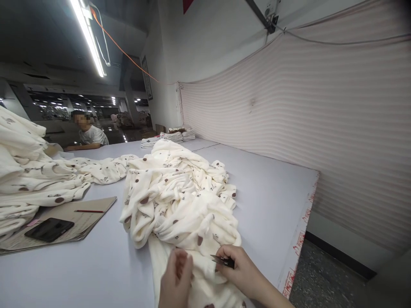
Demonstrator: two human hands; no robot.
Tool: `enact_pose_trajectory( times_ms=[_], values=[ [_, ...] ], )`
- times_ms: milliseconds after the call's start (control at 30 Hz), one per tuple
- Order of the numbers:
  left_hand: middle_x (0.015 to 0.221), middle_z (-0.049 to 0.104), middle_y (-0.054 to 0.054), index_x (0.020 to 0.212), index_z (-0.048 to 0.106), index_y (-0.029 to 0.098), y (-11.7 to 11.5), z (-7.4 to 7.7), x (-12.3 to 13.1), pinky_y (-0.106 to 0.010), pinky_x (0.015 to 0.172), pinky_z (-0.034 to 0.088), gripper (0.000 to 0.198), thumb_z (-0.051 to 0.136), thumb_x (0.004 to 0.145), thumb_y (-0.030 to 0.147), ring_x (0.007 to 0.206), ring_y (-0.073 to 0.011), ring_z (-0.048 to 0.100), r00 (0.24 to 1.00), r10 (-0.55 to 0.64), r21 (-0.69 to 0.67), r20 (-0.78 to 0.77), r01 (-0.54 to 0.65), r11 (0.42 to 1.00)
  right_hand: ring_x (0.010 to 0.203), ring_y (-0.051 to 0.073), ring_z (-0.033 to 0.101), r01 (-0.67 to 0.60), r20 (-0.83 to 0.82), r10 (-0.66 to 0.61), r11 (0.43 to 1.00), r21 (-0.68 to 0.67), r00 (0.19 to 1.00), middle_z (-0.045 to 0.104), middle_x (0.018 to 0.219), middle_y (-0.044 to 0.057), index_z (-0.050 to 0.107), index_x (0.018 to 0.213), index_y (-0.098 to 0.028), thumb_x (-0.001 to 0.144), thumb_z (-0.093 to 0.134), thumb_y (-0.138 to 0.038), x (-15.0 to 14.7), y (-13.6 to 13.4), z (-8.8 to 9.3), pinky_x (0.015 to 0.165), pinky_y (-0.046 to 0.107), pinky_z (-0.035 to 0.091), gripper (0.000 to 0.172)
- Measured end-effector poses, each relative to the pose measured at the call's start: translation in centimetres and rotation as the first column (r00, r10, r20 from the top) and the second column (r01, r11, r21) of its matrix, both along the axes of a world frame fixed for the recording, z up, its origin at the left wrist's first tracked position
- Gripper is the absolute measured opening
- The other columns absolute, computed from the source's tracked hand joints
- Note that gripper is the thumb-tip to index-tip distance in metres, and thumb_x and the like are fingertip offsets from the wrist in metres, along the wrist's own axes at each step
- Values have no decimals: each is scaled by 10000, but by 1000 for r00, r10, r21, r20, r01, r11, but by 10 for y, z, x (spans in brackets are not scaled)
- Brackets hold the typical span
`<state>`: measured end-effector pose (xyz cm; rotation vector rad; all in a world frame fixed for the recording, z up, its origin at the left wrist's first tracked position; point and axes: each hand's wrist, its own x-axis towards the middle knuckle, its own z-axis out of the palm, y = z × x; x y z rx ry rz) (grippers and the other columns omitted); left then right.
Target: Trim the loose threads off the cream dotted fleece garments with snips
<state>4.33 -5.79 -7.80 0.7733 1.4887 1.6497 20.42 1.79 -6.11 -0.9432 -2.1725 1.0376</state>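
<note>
A heap of cream fleece fabric, printed with brown spots and small dark figures, lies bunched on the table in front of me. Its near end runs down under both hands. My right hand is closed around small black thread snips, their pointed blades facing left over the cloth. My left hand is held just left of them, fingers curled and thumb pressed in, at the near part of the fabric. Whatever is between those fingers, if anything, is hidden.
On the pale table, a dark phone and red pencil rest on a paper stack. More fleece is piled left. Folded pieces lie at the back. A person sits beyond; striped cloth hangs right.
</note>
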Motion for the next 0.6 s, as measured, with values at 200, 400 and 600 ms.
enact_pose_trajectory(
  times_ms=[200, 400, 600],
  values=[
    [823, 684, -38, 906, 587, 209, -5, -20, 27, -274, 644, 472, 286, 691, 674, 340, 811, -225, 636, 993, -64, 81, -101, 72, 994, 631, 109, 480, -62, -93, 53, 994, -90, 994, 538, 637, -56, 578, 649, -179, 712, 610, -139, -9, -7, 14, 579, 196, 333, 81],
    [859, 697, -21, 850, 624, 217, -6, -5, 20, -271, 728, 462, 278, 720, 663, 399, 813, -203, 615, 994, 3, 167, 114, -22, 986, 846, 171, 581, -13, 31, 14, 1000, -25, 999, 655, 904, -21, 681, 939, -264, 727, 691, -236, 7, -7, 27, 725, 230, 393, 213],
    [920, 695, -18, 910, 622, 222, -9, -11, 18, -262, 771, 456, 341, 751, 649, 400, 875, -196, 615, 980, 15, 182, 201, -52, 982, 844, 171, 605, -23, 116, 5, 988, 153, 993, 668, 902, -13, 682, 988, -304, 862, 553, -278, 0, -18, 36, 736, 244, 393, 182]
  ],
)
